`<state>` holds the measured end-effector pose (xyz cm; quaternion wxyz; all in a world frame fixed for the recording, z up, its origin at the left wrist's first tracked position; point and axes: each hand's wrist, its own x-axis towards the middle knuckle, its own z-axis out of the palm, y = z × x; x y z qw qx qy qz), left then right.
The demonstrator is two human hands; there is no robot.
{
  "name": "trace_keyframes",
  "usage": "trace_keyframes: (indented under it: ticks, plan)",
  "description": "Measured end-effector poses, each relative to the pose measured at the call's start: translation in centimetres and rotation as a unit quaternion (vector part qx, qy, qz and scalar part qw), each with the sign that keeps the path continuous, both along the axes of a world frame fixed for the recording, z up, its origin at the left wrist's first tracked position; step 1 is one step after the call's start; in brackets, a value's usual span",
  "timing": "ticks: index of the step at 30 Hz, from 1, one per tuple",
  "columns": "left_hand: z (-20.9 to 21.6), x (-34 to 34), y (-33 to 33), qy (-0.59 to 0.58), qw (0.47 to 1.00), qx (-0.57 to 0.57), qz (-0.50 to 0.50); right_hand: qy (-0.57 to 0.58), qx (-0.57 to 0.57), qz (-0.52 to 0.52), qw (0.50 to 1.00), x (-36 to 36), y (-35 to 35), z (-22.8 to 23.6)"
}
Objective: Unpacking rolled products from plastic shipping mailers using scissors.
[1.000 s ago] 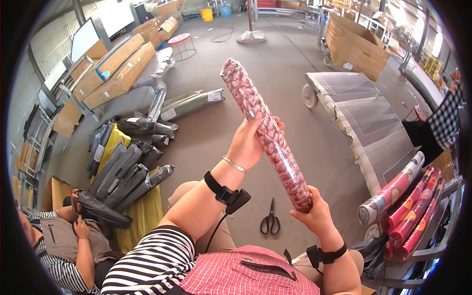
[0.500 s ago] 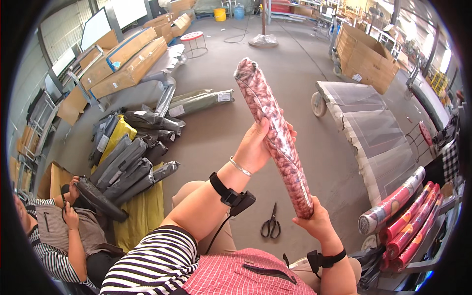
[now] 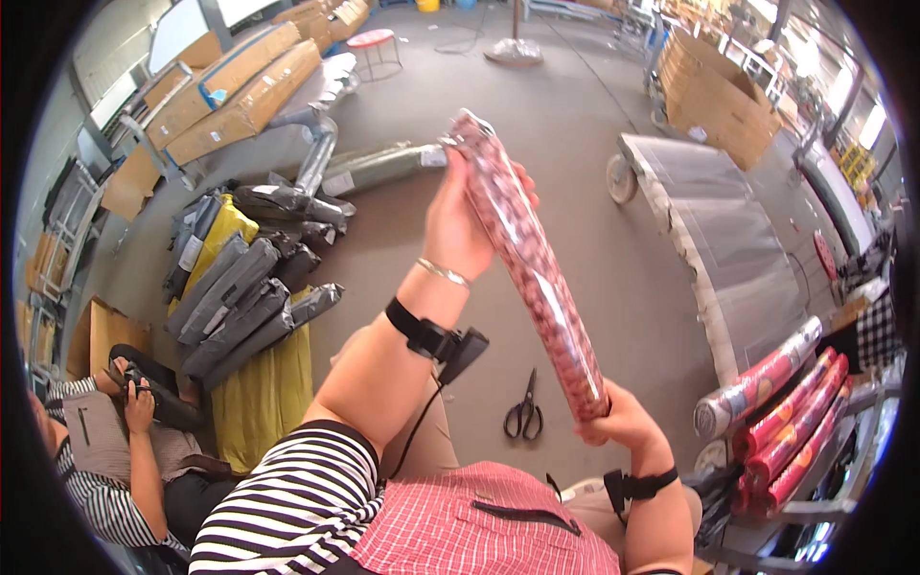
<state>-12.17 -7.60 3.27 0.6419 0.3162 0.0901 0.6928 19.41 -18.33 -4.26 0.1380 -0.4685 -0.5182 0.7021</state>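
Slanting across the middle is a long plastic-wrapped roll (image 3: 522, 259) with a dark pink, knit-like pattern. Its far end points up and to the left, and clear film bunches there. My left hand (image 3: 467, 216) grips the roll close to that far end, thumb along its left side and fingertips showing on the right. At the near end, my right hand (image 3: 623, 419) is closed around the roll. Below the roll, black-handled scissors (image 3: 523, 412) lie on the grey floor, apart from both hands.
Dark wrapped rolls (image 3: 235, 287) are piled on the left, beside a seated person (image 3: 144, 422) handling a black item. Red wrapped rolls (image 3: 791, 412) rest on a rack at the right. Beyond stand a low wheeled cart (image 3: 714, 230) and a large cardboard box (image 3: 719, 96).
My left hand has slid up the roll from its middle to near the far end. The roll's near end has shifted slightly left and down with my right hand.
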Motion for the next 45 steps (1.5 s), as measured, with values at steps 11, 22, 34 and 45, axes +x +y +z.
trace_keyframes:
  ticks: [11,22,34,45]
  plan:
    - [-1.8,5.0,-1.6,0.041,0.989,-0.096,-0.101,0.334,-0.068,0.0,0.94,-0.2,-0.4,0.5]
    - [-3.2,7.4,-1.4,0.197,0.968,-0.154,0.02,0.213,0.0,-0.079,0.974,0.2,0.3,1.0]
    - [-3.1,7.8,-1.5,0.149,0.974,-0.113,-0.125,0.44,-0.177,-0.062,0.878,1.3,-0.2,-0.2]
    - [-3.8,7.5,-1.1,0.275,0.949,-0.155,0.011,0.214,0.113,-0.084,0.967,0.0,-0.7,0.7]
